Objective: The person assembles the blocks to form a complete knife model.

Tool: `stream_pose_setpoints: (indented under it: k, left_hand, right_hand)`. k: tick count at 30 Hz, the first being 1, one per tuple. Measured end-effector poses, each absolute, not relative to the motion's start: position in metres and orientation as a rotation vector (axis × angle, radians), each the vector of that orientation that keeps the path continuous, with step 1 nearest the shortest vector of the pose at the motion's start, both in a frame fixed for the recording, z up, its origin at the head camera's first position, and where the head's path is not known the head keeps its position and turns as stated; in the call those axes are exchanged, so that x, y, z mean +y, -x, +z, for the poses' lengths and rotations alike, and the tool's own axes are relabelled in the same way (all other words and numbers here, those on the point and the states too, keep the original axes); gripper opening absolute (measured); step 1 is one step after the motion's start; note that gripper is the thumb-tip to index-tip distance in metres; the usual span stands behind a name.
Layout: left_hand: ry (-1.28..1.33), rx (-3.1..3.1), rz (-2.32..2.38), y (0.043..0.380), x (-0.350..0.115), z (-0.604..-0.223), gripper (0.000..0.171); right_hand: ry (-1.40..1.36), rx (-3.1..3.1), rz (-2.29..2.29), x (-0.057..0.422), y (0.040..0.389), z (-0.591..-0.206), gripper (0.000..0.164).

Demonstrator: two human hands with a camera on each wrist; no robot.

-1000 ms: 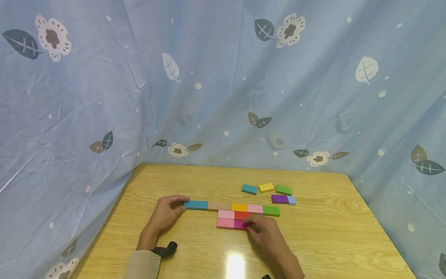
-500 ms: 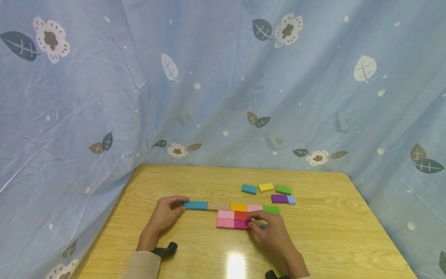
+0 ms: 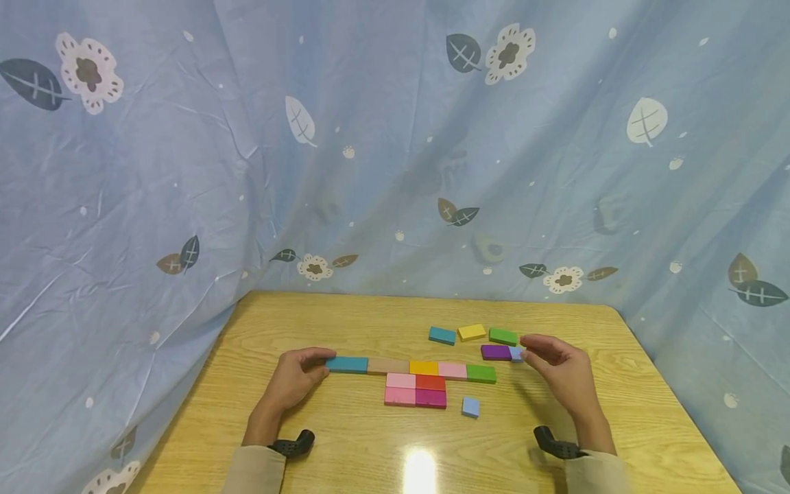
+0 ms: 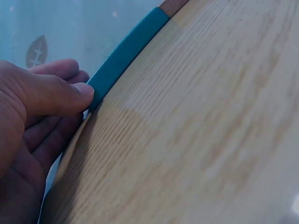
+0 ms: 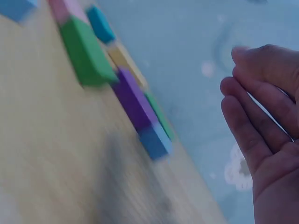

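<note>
The right hand (image 3: pixel 564 377) has left the red block (image 3: pixel 430 382) and magenta block (image 3: pixel 431 398), where it was half a second ago, and is now out at the purple block (image 3: pixel 496 353) with a light-blue block (image 3: pixel 516 354) at its end. Its thumb and fingers hold nothing, with a modest gap between them in the head view. The light-blue end lies right by the thumb tip; the right wrist view is blurred there, so contact is hard to judge, though it seems to show them apart.

The withdrawal uncovers a small blue block (image 3: pixel 470 407), mostly hidden by that hand before, now lying loose nearer the person than the right hand, toward the left hand's side.

The left hand (image 3: pixel 293 377) has stayed put, pinching the near end of the teal block (image 3: pixel 347 365); from that grip the row runs on through the tan block (image 3: pixel 388 366) to the green block (image 3: pixel 481 374). For the work, this likely means the assembled rows stay steadied while the right hand turns to the spare pieces
</note>
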State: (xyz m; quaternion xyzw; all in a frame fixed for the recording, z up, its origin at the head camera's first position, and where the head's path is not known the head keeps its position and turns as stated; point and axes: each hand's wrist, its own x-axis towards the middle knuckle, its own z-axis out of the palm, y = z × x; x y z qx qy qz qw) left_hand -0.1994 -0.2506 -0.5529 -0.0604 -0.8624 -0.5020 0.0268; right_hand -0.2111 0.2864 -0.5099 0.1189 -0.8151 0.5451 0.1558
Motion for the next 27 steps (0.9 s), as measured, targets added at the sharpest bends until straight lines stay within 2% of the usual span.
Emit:
stream_pose_setpoints:
  k: [8,21,27]
  left_hand:
    - [0.181,-2.659,-1.549,0.198,-0.251,-0.554,0.037]
    - [0.165,-2.642,-1.554,0.199,-0.248,-0.552,0.037]
    - [0.156,-2.647,-1.572,0.199,-0.25,-0.554,0.037]
  right_hand:
    - [-0.252,-2.39,1.568,0.318,0.238,-0.52,0.034]
    - [-0.274,-2.427,1.663,0.319,0.274,-0.545,0.038]
    - [-0.301,-2.518,1.539,0.312,0.285,-0.553,0.036]
